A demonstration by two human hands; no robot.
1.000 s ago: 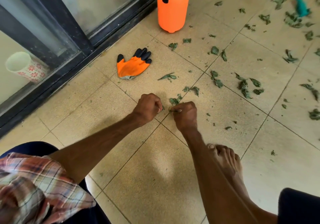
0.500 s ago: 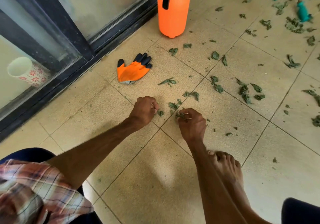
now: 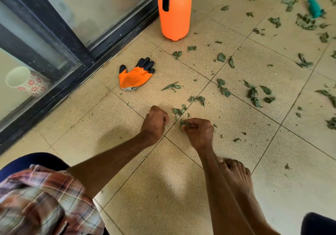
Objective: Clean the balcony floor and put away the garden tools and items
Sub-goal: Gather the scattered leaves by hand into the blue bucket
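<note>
Leaf pickup off floor [image 3: 163, 189], early stage. Pinching leaves [image 3: 183, 122] with fingers [image 3: 190, 126] of right hand [image 3: 199, 131]; left hand [image 3: 155, 122] clenched, contents hidden. Next: sweep scatter 12 to 3 o'clock, then stow glove [image 3: 135, 78] at 11, sprayer [image 3: 174, 15] at 12.

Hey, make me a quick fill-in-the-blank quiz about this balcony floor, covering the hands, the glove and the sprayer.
1. The right hand pinches torn green leaf scraps, while the left hand is curled into a ____.
2. The orange rubber-coated work glove lying on the tiles has ____ fingertips.
3. The orange plastic pump sprayer bottle stands ____ beside the dark sliding door frame.

Missing words: fist; black; upright.
</note>
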